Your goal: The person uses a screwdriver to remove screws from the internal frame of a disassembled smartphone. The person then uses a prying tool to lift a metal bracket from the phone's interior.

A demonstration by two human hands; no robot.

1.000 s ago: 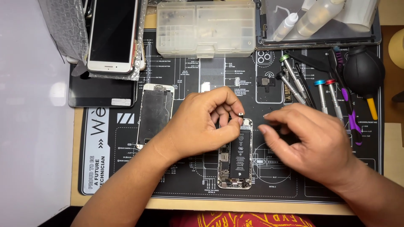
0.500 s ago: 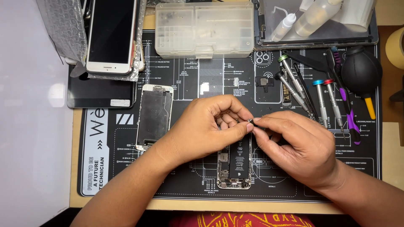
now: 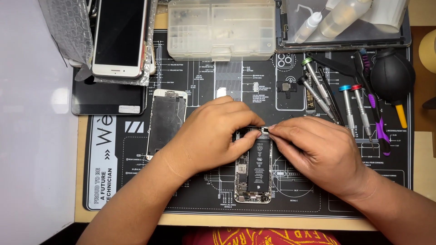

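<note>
In the head view, the left hand and the right hand are meeting over the top end of an opened phone body, which is lying lengthwise on a black work mat near the front edge of the surface. The right hand's fingertips are pinching together on a tiny metal part just above the phone's battery; the left hand's fingers are curling closed against the phone's upper edge, steadying it. Both hands are covering the top of the phone, so what lies beneath them cannot be told.

Just left of the left hand, a detached screen panel is lying face down. Further back, a white phone is resting on bubble wrap, beside a clear parts box. To the right, screwdrivers and a black air blower are crowding the mat.
</note>
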